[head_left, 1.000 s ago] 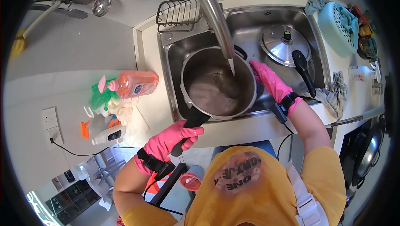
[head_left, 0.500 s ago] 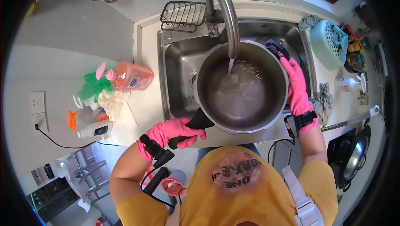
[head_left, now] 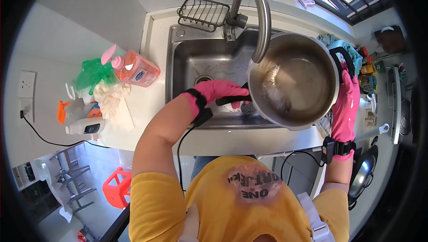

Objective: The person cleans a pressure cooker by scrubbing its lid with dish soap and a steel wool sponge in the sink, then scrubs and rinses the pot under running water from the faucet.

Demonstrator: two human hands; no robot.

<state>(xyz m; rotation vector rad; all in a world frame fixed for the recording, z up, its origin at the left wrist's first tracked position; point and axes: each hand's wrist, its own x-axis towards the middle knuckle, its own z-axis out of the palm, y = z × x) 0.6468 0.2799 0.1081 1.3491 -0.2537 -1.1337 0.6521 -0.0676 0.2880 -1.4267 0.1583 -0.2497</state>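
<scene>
A large metal pot [head_left: 307, 79] is held over the right part of the steel sink [head_left: 196, 63], tilted towards the left. Some water lies at the left of its inside, under the mouth of the curved faucet [head_left: 263, 28]. In a pink rubber glove, my left hand [head_left: 218, 92] is closed round the pot's long black handle [head_left: 234, 100]. My right hand [head_left: 345, 99], also gloved in pink, grips the black loop handle [head_left: 342, 59] on the far side. A grey scouring pad [head_left: 248, 108] shows in the sink beneath the pot, partly hidden.
A wire rack [head_left: 203, 13] stands behind the sink. On the left counter are a pink soap bottle [head_left: 138, 69], a green bag [head_left: 92, 74], cloths [head_left: 113, 101] and a white bottle [head_left: 87, 126]. A wok [head_left: 363, 170] lies at the right, a red stool [head_left: 117, 187] below left.
Both hands have carried the pot to the right and tilted it leftward. The water has gathered at its left side, and more of the sink's left part shows.
</scene>
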